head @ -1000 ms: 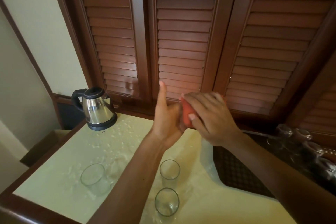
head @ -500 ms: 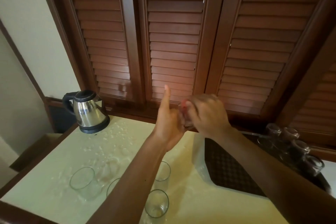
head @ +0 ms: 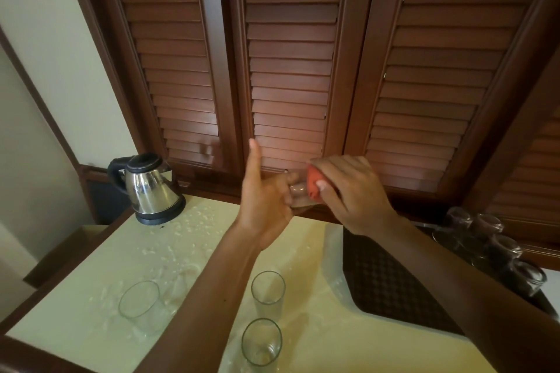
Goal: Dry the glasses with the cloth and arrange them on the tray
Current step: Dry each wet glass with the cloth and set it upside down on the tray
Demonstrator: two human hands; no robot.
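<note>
Kettle (head: 153, 189) at the counter's (head: 75, 297) back left, three upright glasses (head: 138, 304) on the wet top, left hand (head: 266, 206) thumb up, fingers curled round a raised glass (head: 298, 195), right hand (head: 351, 194) gripping the red cloth (head: 313, 188) at its mouth, dark tray (head: 391, 288) right, upturned glasses (head: 497, 248) along its far edge

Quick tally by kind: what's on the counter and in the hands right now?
Upright glasses on counter: 3
Glass in left hand: 1
Glasses on tray: at least 5, blurred
Cloth: 1
Kettle: 1
Tray: 1
Total: at least 12
</note>
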